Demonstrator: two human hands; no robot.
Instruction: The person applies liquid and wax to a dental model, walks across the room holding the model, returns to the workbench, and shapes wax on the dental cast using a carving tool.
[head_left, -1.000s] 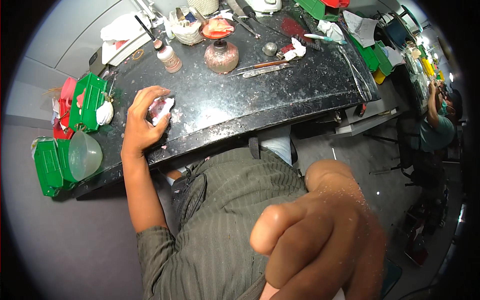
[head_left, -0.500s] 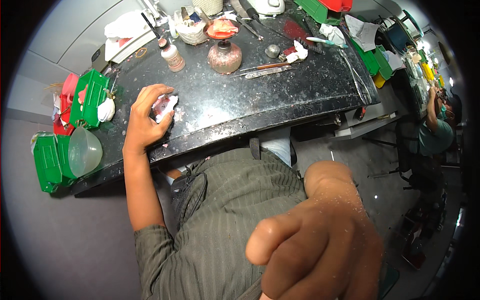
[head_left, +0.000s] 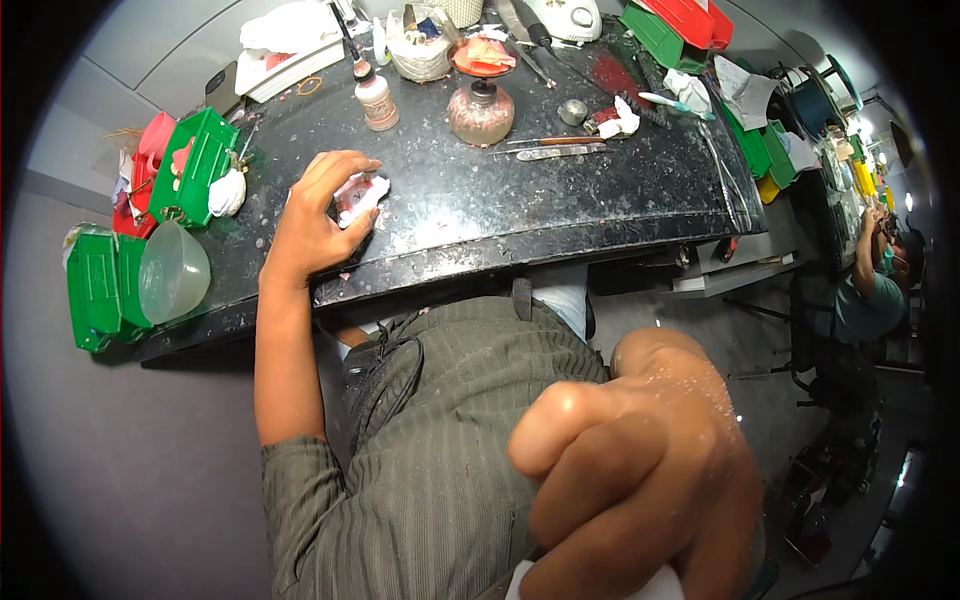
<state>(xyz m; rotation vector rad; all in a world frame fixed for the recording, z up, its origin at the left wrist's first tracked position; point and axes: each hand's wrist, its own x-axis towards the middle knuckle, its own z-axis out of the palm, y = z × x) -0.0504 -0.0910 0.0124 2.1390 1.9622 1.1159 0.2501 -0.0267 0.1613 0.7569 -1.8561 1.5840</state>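
My left hand [head_left: 312, 222] rests on the dark bench with its thumb and fingers curved around a small pink-and-white piece [head_left: 358, 197], which looks like a dental plate with plaster. The piece is partly covered by my fingers. Close to the camera, my right hand [head_left: 650, 470] is raised with its fingers curled, and pale dust speckles its back and wrist. Under its fingers a bit of something white [head_left: 662, 586] shows at the lower edge; most of it is hidden, so I cannot tell what it is.
Beyond my left hand stand a bottle with a brush [head_left: 376, 100] and a glass spirit burner [head_left: 480, 113]. Slim carving tools [head_left: 560, 148] lie mid-bench. Green bins [head_left: 195, 165] and a translucent bowl [head_left: 174, 272] are at left. A co-worker [head_left: 872, 300] sits far right.
The view has shifted, so the bench things appear farther right. My right hand's fingers have curled further, and something white now shows beneath them. The left hand keeps its hold.
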